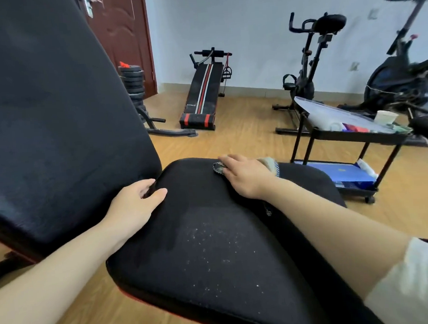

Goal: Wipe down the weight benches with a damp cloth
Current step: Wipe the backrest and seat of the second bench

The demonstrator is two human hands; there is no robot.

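**Cloth under the right palm, far end of the seat pad**

While only the head camera covers this moment, it shows the essentials well. The seat pad (212, 237) fills the lower middle of the view, and everything else is placed against it. At its far end the right hand (246, 177) lies flat, fingers spread and pressing down on the cloth (219, 167), which peeks out on both sides of the hand. The left hand (135, 204) rests at the pad's far left corner, fingertips curled loosely into the gap where the backrest (55, 121) rises; it grips nothing firmly.

The cloth looks thin, limp and light, so I judge it will bunch unless held under a flat palm; pressing from above suits it better than pinching. The pad appears cushioned with a matte, grippy cover, likely to drag on damp fabric. Pale specks (213, 242) dot its near half, so that part probably remains to be wiped.

Right of the pad stands a black cart (344, 136) with a paper cup (385, 117), near enough to catch an elbow on wide strokes. Beyond the pad, well apart, lie a sit-up bench (203, 92), stacked weight plates (133, 84) and an exercise bike (307, 63).
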